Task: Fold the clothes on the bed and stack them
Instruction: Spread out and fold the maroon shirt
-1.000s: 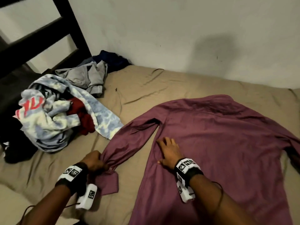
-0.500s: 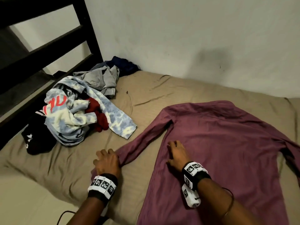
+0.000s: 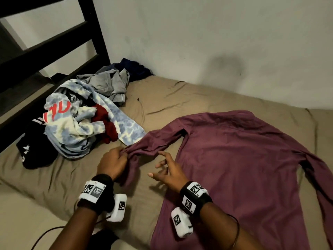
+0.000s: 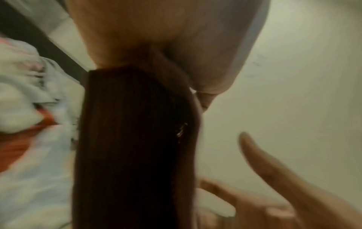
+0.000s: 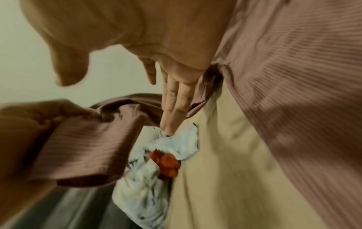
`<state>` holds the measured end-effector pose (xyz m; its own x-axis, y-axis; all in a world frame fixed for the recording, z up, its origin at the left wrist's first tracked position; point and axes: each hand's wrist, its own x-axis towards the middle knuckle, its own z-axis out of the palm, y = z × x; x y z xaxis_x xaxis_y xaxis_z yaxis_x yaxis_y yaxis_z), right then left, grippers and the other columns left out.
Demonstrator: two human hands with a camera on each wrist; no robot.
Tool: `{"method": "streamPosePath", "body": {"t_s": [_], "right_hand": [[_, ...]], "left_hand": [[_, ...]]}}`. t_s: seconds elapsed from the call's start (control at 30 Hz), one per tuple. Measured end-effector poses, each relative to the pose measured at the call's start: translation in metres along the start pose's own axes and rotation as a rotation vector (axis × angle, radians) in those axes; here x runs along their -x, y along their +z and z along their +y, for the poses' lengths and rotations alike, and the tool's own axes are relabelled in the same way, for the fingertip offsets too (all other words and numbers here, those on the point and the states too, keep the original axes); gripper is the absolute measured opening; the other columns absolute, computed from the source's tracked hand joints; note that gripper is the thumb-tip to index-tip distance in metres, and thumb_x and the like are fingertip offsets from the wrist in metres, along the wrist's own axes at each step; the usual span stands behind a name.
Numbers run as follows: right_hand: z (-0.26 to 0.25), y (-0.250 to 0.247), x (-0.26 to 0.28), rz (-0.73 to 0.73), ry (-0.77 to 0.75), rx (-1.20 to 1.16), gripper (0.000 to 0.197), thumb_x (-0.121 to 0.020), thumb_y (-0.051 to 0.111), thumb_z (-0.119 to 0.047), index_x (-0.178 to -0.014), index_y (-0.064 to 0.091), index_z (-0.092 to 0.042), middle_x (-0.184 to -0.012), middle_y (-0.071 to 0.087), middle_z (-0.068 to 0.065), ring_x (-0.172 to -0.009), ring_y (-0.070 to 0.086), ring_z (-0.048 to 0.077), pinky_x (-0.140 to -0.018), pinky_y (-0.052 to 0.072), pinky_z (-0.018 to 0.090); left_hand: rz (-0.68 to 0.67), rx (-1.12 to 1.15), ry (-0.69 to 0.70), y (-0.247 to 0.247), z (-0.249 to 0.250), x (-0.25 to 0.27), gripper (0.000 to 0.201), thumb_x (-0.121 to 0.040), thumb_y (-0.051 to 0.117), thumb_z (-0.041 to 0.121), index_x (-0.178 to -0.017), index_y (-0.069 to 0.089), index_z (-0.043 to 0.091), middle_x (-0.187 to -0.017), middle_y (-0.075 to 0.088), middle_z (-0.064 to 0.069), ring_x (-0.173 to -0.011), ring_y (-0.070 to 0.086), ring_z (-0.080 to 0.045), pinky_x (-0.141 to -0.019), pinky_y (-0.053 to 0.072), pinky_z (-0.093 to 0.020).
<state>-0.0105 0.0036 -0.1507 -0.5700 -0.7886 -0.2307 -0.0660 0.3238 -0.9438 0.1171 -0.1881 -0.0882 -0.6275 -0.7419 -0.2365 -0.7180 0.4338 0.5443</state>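
Note:
A maroon long-sleeved shirt (image 3: 243,168) lies spread flat on the tan bed sheet (image 3: 54,177). My left hand (image 3: 113,162) grips its left sleeve (image 3: 153,143) near the cuff and holds it lifted off the sheet; the cuff end (image 4: 133,147) hangs below the hand in the left wrist view. My right hand (image 3: 167,170) hovers open just right of the sleeve, fingers spread, at the shirt's left edge; the right wrist view shows its fingers (image 5: 174,105) straight beside the bunched sleeve (image 5: 88,147).
A heap of unfolded clothes lies at the left: a blue tie-dye garment (image 3: 72,123), something dark red (image 3: 106,127), a grey piece (image 3: 108,85), a navy one (image 3: 133,69) and a black one (image 3: 34,152). A dark bed frame (image 3: 50,44) stands behind it, and a wall runs along the far side.
My left hand has taken up the sleeve and lifted it from the sheet. My right hand has come off the shirt body and moved left toward the sleeve, fingers spread.

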Motion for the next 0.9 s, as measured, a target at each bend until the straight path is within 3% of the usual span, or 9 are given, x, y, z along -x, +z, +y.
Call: {"method": "streamPosePath", "body": {"t_s": [0.07, 0.13, 0.2, 0.27, 0.33, 0.47, 0.6, 0.73, 0.9], "right_hand": [[-0.019, -0.002, 0.017, 0.035, 0.012, -0.397, 0.087, -0.071, 0.083, -0.055, -0.145, 0.040, -0.035, -0.118, 0.060, 0.007, -0.084, 0.070, 0.023, -0.069, 0.060, 0.035], [-0.031, -0.033, 0.054, 0.131, -0.008, -0.768, 0.085, -0.076, 0.075, -0.066, -0.143, 0.047, -0.023, -0.131, 0.060, 0.012, -0.113, 0.065, 0.029, -0.094, 0.055, 0.042], [-0.029, -0.083, 0.103, 0.170, 0.005, -1.145, 0.085, -0.081, 0.073, -0.064, -0.141, 0.052, -0.008, -0.147, 0.047, 0.022, -0.137, 0.043, 0.041, -0.120, 0.027, 0.056], [-0.010, -0.135, 0.152, 0.170, 0.060, -1.313, 0.093, -0.085, 0.063, -0.070, -0.152, 0.041, -0.010, -0.158, 0.035, 0.020, -0.145, 0.030, 0.043, -0.120, 0.010, 0.067], [0.020, -0.179, 0.192, 0.324, 0.157, -1.300, 0.083, -0.091, 0.050, -0.073, -0.154, 0.039, -0.020, -0.157, 0.041, 0.012, -0.143, 0.038, 0.042, -0.112, 0.017, 0.076], [0.074, -0.208, 0.210, 0.608, 0.428, -1.034, 0.075, -0.083, 0.053, -0.078, -0.136, 0.062, -0.027, -0.133, 0.067, 0.001, -0.123, 0.062, 0.030, -0.108, 0.034, 0.068], [0.138, -0.223, 0.193, 0.746, 0.629, -0.702, 0.096, -0.056, 0.094, -0.045, -0.137, 0.059, -0.005, -0.127, 0.067, 0.017, -0.112, 0.066, 0.036, -0.100, 0.051, 0.055], [0.084, -0.224, 0.169, 0.853, 0.555, -0.475, 0.057, -0.084, 0.073, 0.000, -0.134, 0.050, 0.011, -0.132, 0.060, 0.027, -0.114, 0.062, 0.041, -0.100, 0.050, 0.054], [-0.032, -0.271, 0.140, 0.593, 0.269, -0.739, 0.032, -0.096, 0.056, -0.001, -0.129, 0.057, 0.002, -0.122, 0.067, 0.024, -0.099, 0.070, 0.044, -0.070, 0.058, 0.063]], "left_hand": [[-0.006, 0.098, 0.241, -0.009, 0.053, 0.027, 0.052, -0.086, 0.044, 0.054, -0.122, 0.070, 0.028, -0.113, 0.074, -0.003, -0.107, 0.068, -0.027, -0.088, 0.053, -0.041], [-0.159, 0.204, 0.544, -0.011, 0.120, 0.074, 0.050, -0.093, 0.047, 0.062, -0.128, 0.068, 0.032, -0.117, 0.074, 0.012, -0.108, 0.068, -0.007, -0.092, 0.053, -0.034], [-0.347, 0.379, 0.663, -0.007, 0.168, 0.122, 0.045, -0.099, 0.052, 0.060, -0.118, 0.074, 0.026, -0.102, 0.076, 0.013, -0.094, 0.069, 0.001, -0.081, 0.054, -0.023], [-0.334, 0.584, 0.557, 0.013, 0.177, 0.147, 0.045, -0.098, 0.055, 0.057, -0.099, 0.077, 0.017, -0.083, 0.075, 0.004, -0.078, 0.070, -0.008, -0.069, 0.053, -0.023], [-0.137, 0.506, 0.310, 0.053, 0.142, 0.152, 0.045, -0.091, 0.059, 0.063, -0.090, 0.072, 0.020, -0.078, 0.073, 0.002, -0.079, 0.072, -0.020, -0.069, 0.056, -0.032], [-0.183, -0.181, -0.156, 0.130, 0.040, 0.167, 0.056, -0.083, 0.070, 0.060, -0.118, 0.057, 0.018, -0.120, 0.067, -0.006, -0.113, 0.063, -0.028, -0.089, 0.052, -0.036], [-0.180, -0.358, -0.136, 0.169, -0.008, 0.191, 0.065, -0.084, 0.065, 0.067, -0.121, 0.051, 0.016, -0.125, 0.055, -0.009, -0.118, 0.053, -0.029, -0.090, 0.047, -0.039], [-0.188, -0.178, -0.137, 0.174, -0.016, 0.184, 0.041, -0.085, 0.070, 0.060, -0.088, 0.059, 0.021, -0.098, 0.068, -0.004, -0.095, 0.062, -0.027, -0.077, 0.051, -0.035], [-0.126, 0.043, -0.034, 0.158, 0.010, 0.190, 0.032, -0.083, 0.074, 0.032, -0.073, 0.045, 0.023, -0.069, 0.058, 0.003, -0.073, 0.059, -0.030, -0.063, 0.044, -0.035]]}}
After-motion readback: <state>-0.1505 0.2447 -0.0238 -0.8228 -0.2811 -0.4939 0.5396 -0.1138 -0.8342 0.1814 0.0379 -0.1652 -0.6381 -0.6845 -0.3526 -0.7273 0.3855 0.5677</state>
